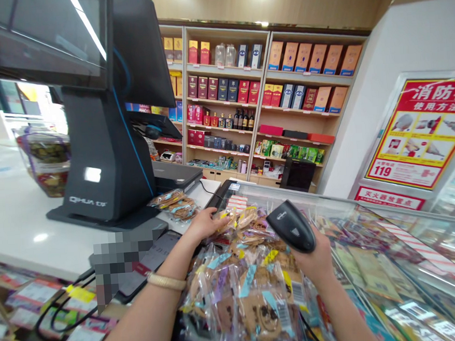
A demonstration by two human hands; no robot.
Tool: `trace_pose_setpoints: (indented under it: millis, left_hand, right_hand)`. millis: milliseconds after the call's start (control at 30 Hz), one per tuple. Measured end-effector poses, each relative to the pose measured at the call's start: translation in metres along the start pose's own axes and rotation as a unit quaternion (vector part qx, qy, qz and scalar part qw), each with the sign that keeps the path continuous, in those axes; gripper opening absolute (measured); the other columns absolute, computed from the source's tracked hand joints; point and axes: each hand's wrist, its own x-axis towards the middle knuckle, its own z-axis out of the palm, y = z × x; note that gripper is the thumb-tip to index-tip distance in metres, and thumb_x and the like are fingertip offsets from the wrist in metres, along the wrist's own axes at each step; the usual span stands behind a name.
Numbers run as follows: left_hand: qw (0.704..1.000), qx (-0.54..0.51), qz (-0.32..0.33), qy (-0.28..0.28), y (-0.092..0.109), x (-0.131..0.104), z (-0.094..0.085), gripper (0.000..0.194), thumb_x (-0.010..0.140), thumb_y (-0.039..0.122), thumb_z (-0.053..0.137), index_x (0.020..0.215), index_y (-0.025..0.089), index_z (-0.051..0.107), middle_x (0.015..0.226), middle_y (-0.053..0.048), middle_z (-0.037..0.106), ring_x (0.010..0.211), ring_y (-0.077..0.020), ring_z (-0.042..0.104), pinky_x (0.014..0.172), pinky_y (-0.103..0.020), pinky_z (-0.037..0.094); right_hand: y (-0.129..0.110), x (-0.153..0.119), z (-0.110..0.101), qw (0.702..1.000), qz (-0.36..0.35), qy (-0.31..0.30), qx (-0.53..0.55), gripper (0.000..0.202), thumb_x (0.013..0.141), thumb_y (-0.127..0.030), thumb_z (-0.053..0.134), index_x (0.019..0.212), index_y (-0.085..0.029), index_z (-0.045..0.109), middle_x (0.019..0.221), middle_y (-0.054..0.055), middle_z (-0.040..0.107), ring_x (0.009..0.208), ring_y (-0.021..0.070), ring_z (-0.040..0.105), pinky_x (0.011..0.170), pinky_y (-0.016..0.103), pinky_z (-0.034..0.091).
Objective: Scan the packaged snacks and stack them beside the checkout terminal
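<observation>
My right hand (317, 257) is wrapped round the handle of a black barcode scanner (292, 227), held above a heap of snacks. My left hand (208, 225), with a pale bangle at the wrist, is at the far left side of the heap. Its thumb and fingers close on a clear snack packet (231, 219) with a yellow label; the fingertips are partly hidden. Below and between my arms lie many clear packets of flat brown snacks (260, 311), with blue, purple and yellow labels, some showing barcodes.
At the left a black point-of-sale terminal (102, 163) stands on a white counter (12, 216). More snack packets (177, 204) lie beside its base. A phone-like screen (152, 264) sits near my left forearm. A glass display case (373, 254) runs along the right; shelves of boxes (222, 90) stand behind.
</observation>
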Motion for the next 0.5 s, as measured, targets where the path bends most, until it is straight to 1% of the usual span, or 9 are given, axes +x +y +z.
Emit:
trace_pose_setpoints:
  millis: [100,167,200,267,333,367,400,467,500]
  left_hand:
    - [1.0,0.007,-0.023,0.016,-0.002,0.001,-0.001,0.082,0.051,0.059,0.078,0.116,0.01,0.065,0.129,-0.022,0.062,0.122,-0.0391,0.055,0.099,-0.037,0.041]
    - [0.999,-0.014,-0.02,0.022,0.0,0.0,-0.001,0.082,0.05,0.054,0.081,0.115,0.009,0.064,0.128,-0.024,0.061,0.121,-0.0399,0.056,0.1,-0.039,0.041]
    - [0.999,-0.031,-0.013,0.031,0.002,-0.002,-0.001,0.084,0.048,0.05,0.083,0.118,0.008,0.063,0.126,-0.024,0.063,0.118,-0.039,0.058,0.098,-0.039,0.042]
    - [0.994,-0.085,-0.001,0.062,0.006,-0.005,-0.001,0.091,0.045,0.041,0.087,0.126,0.01,0.057,0.119,-0.019,0.067,0.11,-0.0344,0.063,0.093,-0.038,0.047]
    - [0.982,-0.169,-0.014,0.089,0.009,-0.006,0.0,0.097,0.044,0.033,0.089,0.132,0.014,0.052,0.108,-0.013,0.071,0.097,-0.0285,0.067,0.084,-0.035,0.052]
    - [0.971,-0.223,-0.028,0.086,0.01,-0.007,0.0,0.094,0.044,0.03,0.089,0.13,0.014,0.053,0.102,-0.011,0.072,0.091,-0.0261,0.068,0.079,-0.034,0.054]
    - [0.957,-0.281,-0.045,0.065,0.011,-0.007,0.0,0.087,0.045,0.028,0.089,0.124,0.014,0.057,0.097,-0.01,0.072,0.085,-0.0246,0.069,0.076,-0.034,0.055]
    - [0.922,-0.382,-0.063,-0.004,0.013,-0.006,0.0,0.066,0.044,0.028,0.089,0.104,0.012,0.066,0.091,-0.011,0.073,0.079,-0.0241,0.069,0.074,-0.035,0.056]
    - [0.906,-0.418,-0.056,-0.036,0.013,-0.006,-0.001,0.058,0.043,0.027,0.089,0.094,0.012,0.068,0.089,-0.011,0.074,0.079,-0.0243,0.07,0.075,-0.036,0.056]
  right_hand:
    - [-0.001,0.001,0.0,1.0,-0.01,0.003,0.002,0.013,0.068,-0.025,0.062,0.08,-0.02,0.066,0.074,0.004,0.072,0.064,0.0206,0.068,0.056,0.027,0.054]
    - [-0.004,0.002,0.0,1.0,-0.008,0.006,0.004,0.014,0.069,-0.025,0.062,0.081,-0.021,0.066,0.073,0.004,0.072,0.063,0.0205,0.068,0.056,0.027,0.054]
    - [-0.005,0.002,0.0,1.0,-0.006,0.007,0.004,0.013,0.069,-0.025,0.062,0.08,-0.021,0.066,0.073,0.004,0.072,0.062,0.0204,0.067,0.056,0.027,0.054]
    - [-0.007,0.003,0.0,1.0,-0.002,0.008,0.007,0.013,0.069,-0.026,0.062,0.08,-0.021,0.066,0.072,0.004,0.072,0.063,0.0207,0.067,0.055,0.027,0.053]
    - [-0.008,0.003,0.0,1.0,0.001,0.01,0.01,0.013,0.069,-0.027,0.063,0.08,-0.021,0.066,0.072,0.004,0.071,0.063,0.0207,0.067,0.056,0.027,0.053]
    - [-0.008,0.003,0.0,1.0,0.001,0.01,0.012,0.013,0.069,-0.027,0.063,0.08,-0.021,0.066,0.071,0.003,0.071,0.062,0.0205,0.067,0.056,0.027,0.053]
    - [-0.008,0.003,0.0,1.0,0.001,0.009,0.013,0.013,0.07,-0.027,0.062,0.08,-0.021,0.066,0.071,0.003,0.07,0.061,0.0201,0.066,0.056,0.027,0.053]
    - [-0.008,0.003,-0.001,1.0,-0.003,0.005,0.013,0.011,0.07,-0.027,0.062,0.078,-0.021,0.065,0.068,0.002,0.069,0.057,0.0188,0.064,0.054,0.027,0.052]
    - [-0.008,0.003,-0.001,1.0,-0.004,0.001,0.011,0.01,0.07,-0.027,0.062,0.078,-0.021,0.065,0.066,0.002,0.068,0.056,0.0182,0.062,0.053,0.027,0.051]
